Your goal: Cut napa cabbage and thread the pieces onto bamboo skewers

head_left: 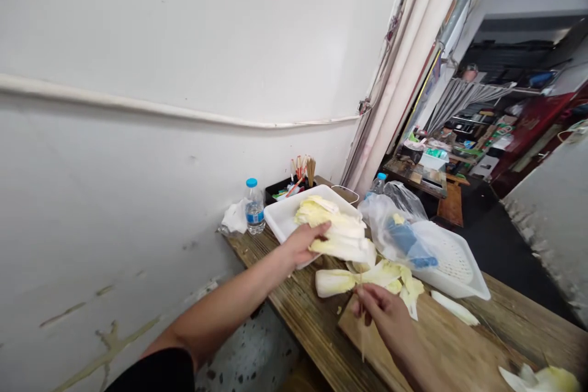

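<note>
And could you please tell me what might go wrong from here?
The right hand holds a thin stick close to the cabbage leaves in the left hand, so a slip could perhaps prick that hand. The water bottle stands right beside the white tray, so it might tip if the tray is nudged.

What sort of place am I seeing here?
Probably a food-prep corner, perhaps in an eatery: a cutting board on a wooden table, cabbage leaves held over a white tray, and a bundle of thin sticks.
</note>
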`<action>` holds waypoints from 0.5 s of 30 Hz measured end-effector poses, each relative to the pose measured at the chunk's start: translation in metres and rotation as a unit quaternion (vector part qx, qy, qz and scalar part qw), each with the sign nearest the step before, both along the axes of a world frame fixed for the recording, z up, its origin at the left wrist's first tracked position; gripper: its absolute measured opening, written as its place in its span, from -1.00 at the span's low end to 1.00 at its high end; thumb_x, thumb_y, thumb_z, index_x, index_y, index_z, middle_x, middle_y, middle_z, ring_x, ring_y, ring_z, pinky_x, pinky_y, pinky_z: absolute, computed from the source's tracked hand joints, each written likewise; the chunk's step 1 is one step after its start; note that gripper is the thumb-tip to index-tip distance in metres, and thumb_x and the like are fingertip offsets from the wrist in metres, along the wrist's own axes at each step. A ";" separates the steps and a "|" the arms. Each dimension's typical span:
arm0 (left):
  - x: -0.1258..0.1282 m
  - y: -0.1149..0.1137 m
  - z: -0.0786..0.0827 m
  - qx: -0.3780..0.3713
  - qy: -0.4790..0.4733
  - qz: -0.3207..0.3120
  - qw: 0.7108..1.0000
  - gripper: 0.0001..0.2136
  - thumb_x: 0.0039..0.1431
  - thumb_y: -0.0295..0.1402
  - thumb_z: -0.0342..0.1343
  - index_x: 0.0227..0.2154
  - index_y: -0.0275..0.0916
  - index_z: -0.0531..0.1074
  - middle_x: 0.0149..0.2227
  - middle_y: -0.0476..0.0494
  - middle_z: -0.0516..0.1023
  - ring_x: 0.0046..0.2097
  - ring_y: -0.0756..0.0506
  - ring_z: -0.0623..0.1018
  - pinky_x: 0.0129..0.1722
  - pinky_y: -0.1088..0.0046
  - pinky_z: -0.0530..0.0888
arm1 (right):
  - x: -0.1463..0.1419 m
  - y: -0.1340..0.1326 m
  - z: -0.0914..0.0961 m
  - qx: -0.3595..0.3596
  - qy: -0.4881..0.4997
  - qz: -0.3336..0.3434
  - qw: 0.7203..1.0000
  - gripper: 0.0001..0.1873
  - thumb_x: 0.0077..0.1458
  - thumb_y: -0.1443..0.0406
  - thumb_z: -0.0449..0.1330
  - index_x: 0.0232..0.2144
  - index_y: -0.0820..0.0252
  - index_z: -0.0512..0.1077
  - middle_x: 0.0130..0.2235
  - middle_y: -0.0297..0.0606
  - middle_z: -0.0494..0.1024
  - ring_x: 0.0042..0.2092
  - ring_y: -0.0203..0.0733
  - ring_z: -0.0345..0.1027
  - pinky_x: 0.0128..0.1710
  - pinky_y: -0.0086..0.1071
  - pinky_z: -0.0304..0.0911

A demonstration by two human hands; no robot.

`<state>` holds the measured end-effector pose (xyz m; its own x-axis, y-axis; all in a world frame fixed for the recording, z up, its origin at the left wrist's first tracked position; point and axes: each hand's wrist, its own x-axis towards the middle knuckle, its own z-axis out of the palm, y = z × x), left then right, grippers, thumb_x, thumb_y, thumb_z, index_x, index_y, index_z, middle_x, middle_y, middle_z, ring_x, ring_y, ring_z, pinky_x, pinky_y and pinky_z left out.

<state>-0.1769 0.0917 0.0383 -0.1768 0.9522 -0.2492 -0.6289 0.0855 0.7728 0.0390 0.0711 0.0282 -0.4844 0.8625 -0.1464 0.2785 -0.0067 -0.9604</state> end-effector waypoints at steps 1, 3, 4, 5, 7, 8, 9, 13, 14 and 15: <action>-0.017 0.018 0.006 -0.014 0.022 0.009 1.000 -0.83 0.08 -0.42 0.18 -0.26 -0.34 0.41 -0.34 -0.16 0.55 -0.39 0.00 0.54 -0.32 0.49 0.51 | -0.019 0.016 0.000 0.000 -0.008 -0.005 1.000 -0.63 0.02 0.02 0.19 -0.44 0.25 0.45 -0.54 -0.33 0.47 -0.51 -0.33 0.27 -0.46 -0.40 0.25; -0.048 0.055 0.015 -0.030 0.057 0.020 0.998 -0.90 0.18 -0.40 0.07 -0.26 -0.31 0.38 -0.36 -0.13 0.54 -0.40 0.03 0.54 -0.33 0.54 0.51 | -0.059 0.049 -0.002 -0.013 -0.022 -0.018 1.000 -0.72 0.16 0.13 0.11 -0.29 0.26 0.41 -0.37 -0.35 0.48 -0.43 -0.35 0.35 -0.40 -0.37 0.31; -0.062 0.071 0.019 -0.045 0.079 0.023 0.996 -0.88 0.21 -0.36 0.03 -0.26 -0.30 0.37 -0.37 -0.13 0.54 -0.40 0.02 0.54 -0.33 0.52 0.51 | -0.079 0.064 -0.002 -0.026 -0.026 -0.024 0.999 -0.72 0.18 0.15 0.09 -0.20 0.24 0.39 -0.26 -0.30 0.48 -0.33 -0.31 0.39 -0.34 -0.33 0.35; -0.074 0.085 0.021 -0.063 0.103 0.024 0.992 -0.84 0.23 -0.31 0.00 -0.26 -0.29 0.36 -0.37 -0.15 0.53 -0.38 0.00 0.55 -0.32 0.49 0.52 | -0.098 0.079 -0.003 -0.037 -0.027 -0.025 0.999 -0.71 0.19 0.16 0.09 -0.12 0.23 0.37 -0.16 -0.25 0.47 -0.25 -0.25 0.40 -0.27 -0.28 0.36; -0.095 0.105 0.021 -0.107 0.163 0.025 0.980 -0.77 0.23 -0.21 -0.04 -0.25 -0.29 0.34 -0.36 -0.20 0.53 -0.35 -0.06 0.56 -0.31 0.40 0.52 | -0.129 0.103 -0.005 -0.065 -0.034 -0.022 0.997 -0.66 0.17 0.18 0.12 -0.04 0.22 0.33 -0.06 -0.20 0.42 -0.15 -0.19 0.38 -0.19 -0.19 0.35; -0.103 0.111 0.018 -0.130 0.197 0.023 0.971 -0.73 0.22 -0.17 -0.04 -0.24 -0.30 0.34 -0.36 -0.24 0.53 -0.33 -0.10 0.56 -0.30 0.34 0.52 | -0.141 0.111 -0.006 -0.081 -0.038 -0.016 0.996 -0.65 0.17 0.19 0.12 -0.03 0.21 0.32 -0.04 -0.19 0.41 -0.12 -0.17 0.37 -0.17 -0.17 0.34; -0.110 0.113 0.015 -0.150 0.234 0.018 0.960 -0.71 0.21 -0.16 -0.04 -0.25 -0.31 0.35 -0.36 -0.28 0.53 -0.32 -0.13 0.57 -0.30 0.30 0.51 | -0.149 0.116 -0.009 -0.097 -0.042 -0.007 0.994 -0.65 0.17 0.19 0.12 -0.02 0.21 0.31 -0.03 -0.19 0.41 -0.11 -0.16 0.37 -0.16 -0.16 0.34; -0.126 0.103 0.000 -0.173 0.398 0.004 0.901 -0.75 0.15 -0.24 0.02 -0.31 -0.37 0.41 -0.37 -0.36 0.53 -0.23 -0.22 0.56 -0.22 0.25 0.48 | -0.145 0.107 -0.021 -0.151 -0.046 0.061 0.986 -0.67 0.17 0.19 0.12 -0.04 0.22 0.33 -0.06 -0.20 0.42 -0.14 -0.18 0.38 -0.19 -0.19 0.35; -0.126 0.098 -0.003 -0.162 0.445 0.011 0.881 -0.76 0.13 -0.26 0.03 -0.31 -0.37 0.42 -0.34 -0.38 0.54 -0.16 -0.25 0.54 -0.16 0.23 0.45 | -0.136 0.098 -0.025 -0.157 -0.043 0.078 0.983 -0.68 0.18 0.19 0.12 -0.06 0.23 0.34 -0.09 -0.21 0.44 -0.18 -0.21 0.39 -0.22 -0.22 0.36; -0.124 0.094 -0.004 -0.145 0.493 0.020 0.858 -0.77 0.12 -0.28 0.03 -0.30 -0.38 0.43 -0.27 -0.40 0.53 -0.06 -0.28 0.50 -0.08 0.21 0.40 | -0.126 0.088 -0.029 -0.160 -0.038 0.092 0.982 -0.69 0.18 0.17 0.11 -0.09 0.24 0.35 -0.13 -0.23 0.45 -0.23 -0.24 0.40 -0.27 -0.26 0.37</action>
